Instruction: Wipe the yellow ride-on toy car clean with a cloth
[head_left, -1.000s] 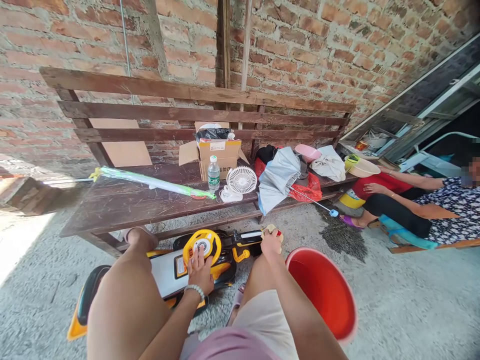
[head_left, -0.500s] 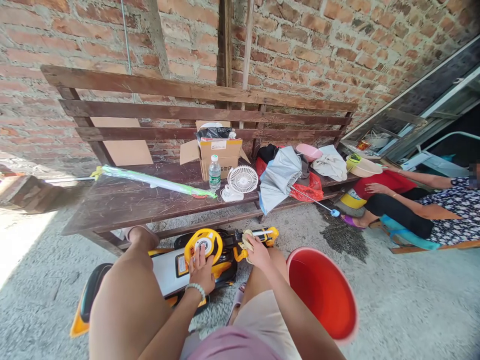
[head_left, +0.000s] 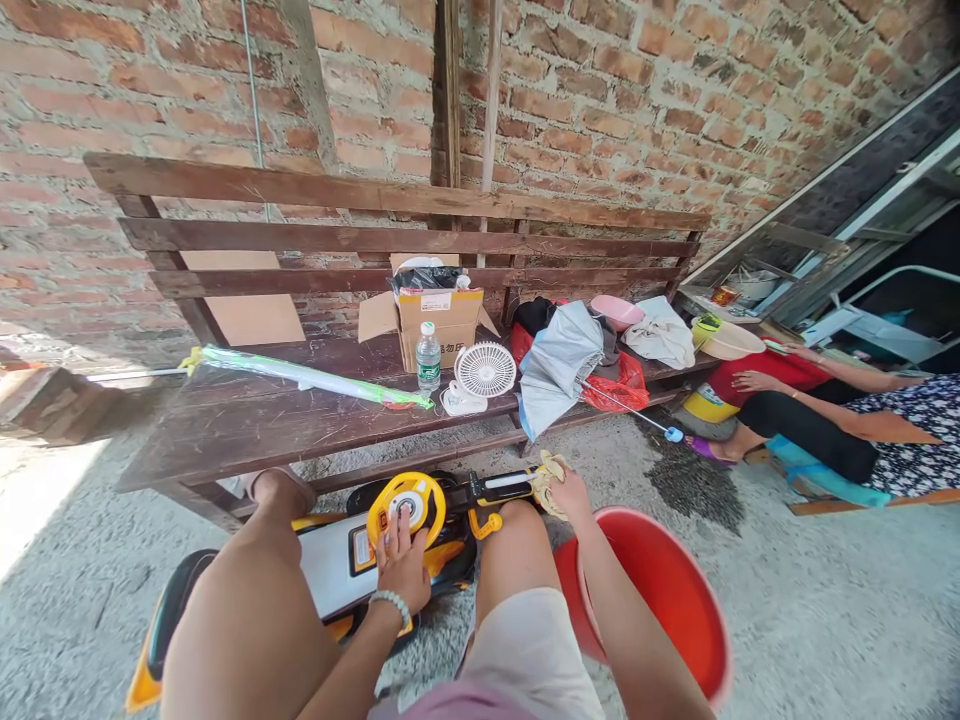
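Between my legs lies a yellow, black and white ride-on toy car point(head_left: 322, 570), on its side or tilted; I cannot tell which. My left hand point(head_left: 403, 572) rests on its yellow steering wheel point(head_left: 373, 522) with the fingers stretched out over the hub. A pale yellow cloth point(head_left: 550, 472) is bunched in my right hand point(head_left: 571, 495), pressed at the far right end of the toy's black and white arm point(head_left: 504, 486). A yellow hook-shaped part point(head_left: 489, 524) sticks out below that arm, beside my knee.
A red bucket point(head_left: 675, 560) stands at my right. On the wooden bench point(head_left: 247, 430) are a water bottle point(head_left: 428, 360), a white fan point(head_left: 485, 370), a cardboard box point(head_left: 442, 330) and a folded silver umbrella point(head_left: 559, 365). Another person point(head_left: 817, 430) sits at the right beside a basin.
My right hand has moved right with the cloth, from near the hook-shaped part to the arm's end. My left hand stays on the steering wheel. The view has shifted slightly.
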